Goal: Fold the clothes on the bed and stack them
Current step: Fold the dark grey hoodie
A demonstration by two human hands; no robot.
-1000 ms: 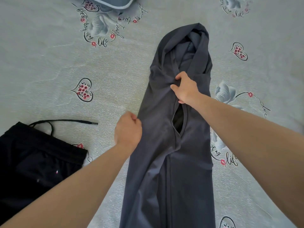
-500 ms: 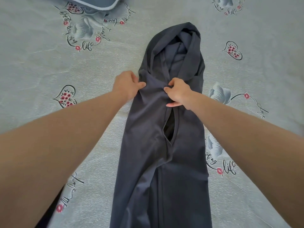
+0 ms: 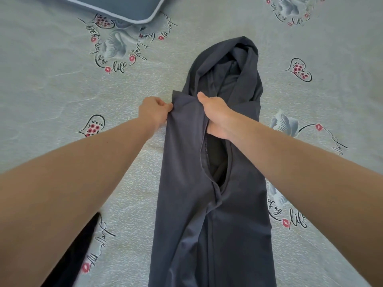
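A dark grey hooded garment (image 3: 186,183) lies lengthwise down the middle of the bed, hood at the far end, its front slit gaping open. My left hand (image 3: 154,111) pinches the garment's left edge just below the hood. My right hand (image 3: 215,114) grips the inner edge of the left front panel at the top of the slit, thumb pointing away from me. The panel between the two hands is lifted slightly off the layer beneath. A black garment (image 3: 80,251) shows as a sliver under my left forearm.
The bed sheet (image 3: 51,96) is pale grey-green with printed hearts, flowers and script. A blue pillow with white piping (image 3: 116,7) lies at the far edge, top left. Open sheet stretches to the left and right of the grey garment.
My left hand moved up from the garment's lower left side to its upper left edge and took hold. The right hand stayed at the slit. The view shifted, hiding most of the black garment.
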